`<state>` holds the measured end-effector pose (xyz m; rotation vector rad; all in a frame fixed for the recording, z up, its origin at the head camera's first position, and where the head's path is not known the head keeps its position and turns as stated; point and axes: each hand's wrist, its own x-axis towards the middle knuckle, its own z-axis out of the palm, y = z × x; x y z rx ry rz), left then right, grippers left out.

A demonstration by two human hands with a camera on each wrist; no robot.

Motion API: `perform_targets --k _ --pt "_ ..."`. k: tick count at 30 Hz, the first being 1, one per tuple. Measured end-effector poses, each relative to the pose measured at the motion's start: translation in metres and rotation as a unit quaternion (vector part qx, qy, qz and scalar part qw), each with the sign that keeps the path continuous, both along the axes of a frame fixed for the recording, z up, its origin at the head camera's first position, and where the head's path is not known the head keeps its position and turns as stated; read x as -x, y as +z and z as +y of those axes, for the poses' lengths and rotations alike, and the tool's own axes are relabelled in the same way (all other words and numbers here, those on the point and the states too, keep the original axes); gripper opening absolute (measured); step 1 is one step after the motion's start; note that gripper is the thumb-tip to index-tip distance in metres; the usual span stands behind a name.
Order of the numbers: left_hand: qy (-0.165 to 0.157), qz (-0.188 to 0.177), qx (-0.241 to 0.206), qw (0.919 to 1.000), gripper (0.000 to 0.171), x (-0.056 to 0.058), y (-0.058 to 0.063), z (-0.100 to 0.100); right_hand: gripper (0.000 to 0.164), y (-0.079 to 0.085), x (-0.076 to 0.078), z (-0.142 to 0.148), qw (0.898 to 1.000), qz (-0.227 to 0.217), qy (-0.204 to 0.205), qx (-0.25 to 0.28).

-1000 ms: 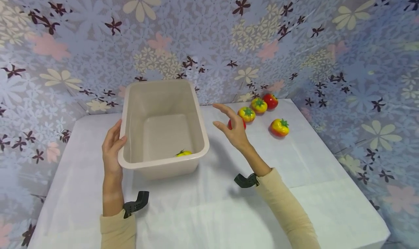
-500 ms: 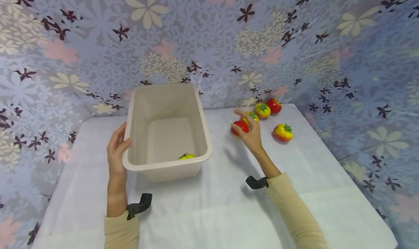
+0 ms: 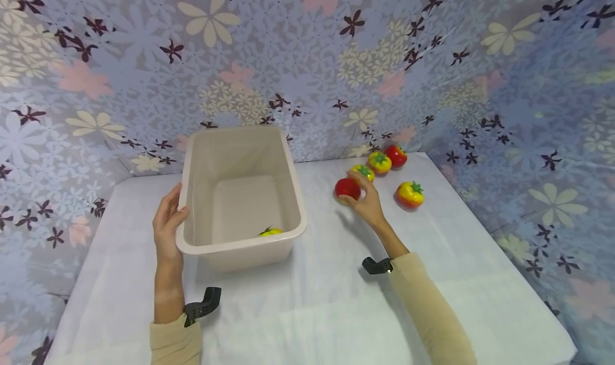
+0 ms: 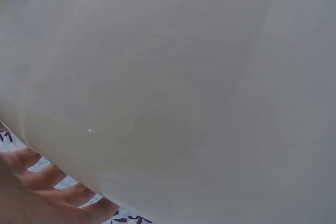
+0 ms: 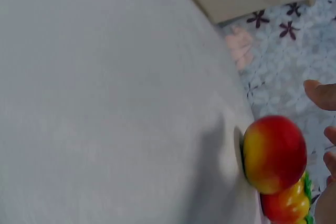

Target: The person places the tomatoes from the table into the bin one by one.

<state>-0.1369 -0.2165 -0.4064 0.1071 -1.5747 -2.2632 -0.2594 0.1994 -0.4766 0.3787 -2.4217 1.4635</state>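
Observation:
My left hand (image 3: pixel 166 229) grips the left rim of a beige plastic bin (image 3: pixel 240 246), its thumb over the rim and fingers along the outer wall. In the left wrist view the bin wall (image 4: pixel 173 87) fills most of the picture. A yellow tomato (image 3: pixel 271 231) lies inside the bin, partly hidden by the front rim. My right hand (image 3: pixel 370 204) is at a red tomato (image 3: pixel 347 188), thumb and fingers spread around its near right side. In the right wrist view, this red-and-yellow tomato (image 5: pixel 274 154) rests on the cloth, with a gap between it and the thumb (image 5: pixel 320 95).
Behind the right hand, a yellow tomato (image 3: pixel 363 171), another yellow one (image 3: pixel 379 162) and a red one (image 3: pixel 396 156) form a row. A yellow-red tomato (image 3: pixel 409 195) sits apart to the right. White cloth (image 3: pixel 307 311) covers the table; a floral curtain (image 3: pixel 307 61) stands behind.
My right hand has moved right, from the gap beside the bin to the red tomato. The left hand keeps its hold on the bin, and the tomatoes have stayed in place.

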Motion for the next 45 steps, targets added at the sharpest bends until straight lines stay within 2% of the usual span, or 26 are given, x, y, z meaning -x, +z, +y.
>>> perform_targets --k 4,9,13,19,22,27,34,40,45 --pt "0.007 0.000 -0.006 1.0000 0.046 -0.001 0.000 -0.002 0.062 -0.002 0.010 0.003 0.999 -0.025 -0.012 -0.025" --pt "-0.005 -0.004 0.012 0.9999 0.046 0.000 0.003 -0.006 0.060 -0.003 0.018 0.004 0.997 -0.057 -0.040 -0.037" --pt "-0.005 -0.007 0.019 0.9998 0.046 0.003 0.003 -0.007 0.061 -0.005 0.016 0.008 0.995 -0.068 -0.042 -0.064" --pt "-0.040 -0.012 0.026 0.9988 0.047 0.010 -0.004 0.006 0.059 -0.006 0.005 0.031 0.993 -0.055 -0.071 -0.078" --pt "-0.035 -0.016 0.029 0.9988 0.048 0.009 -0.005 0.008 0.061 -0.008 0.007 0.032 0.993 -0.062 -0.055 -0.081" --pt "-0.015 -0.018 0.031 0.9993 0.047 0.005 0.000 -0.001 0.066 -0.013 0.016 0.019 0.993 -0.086 -0.024 -0.073" --pt "-0.015 -0.002 0.002 0.9999 0.049 0.004 0.000 -0.004 0.068 -0.014 0.019 0.015 0.990 -0.103 -0.036 -0.089" --pt "-0.019 -0.018 0.023 0.9994 0.048 0.004 -0.001 -0.003 0.067 -0.014 0.019 0.019 0.991 -0.086 -0.033 -0.093" --pt "-0.022 -0.023 0.032 0.9990 0.048 0.002 0.001 -0.006 0.066 -0.017 0.019 0.014 0.993 -0.088 -0.028 -0.070"
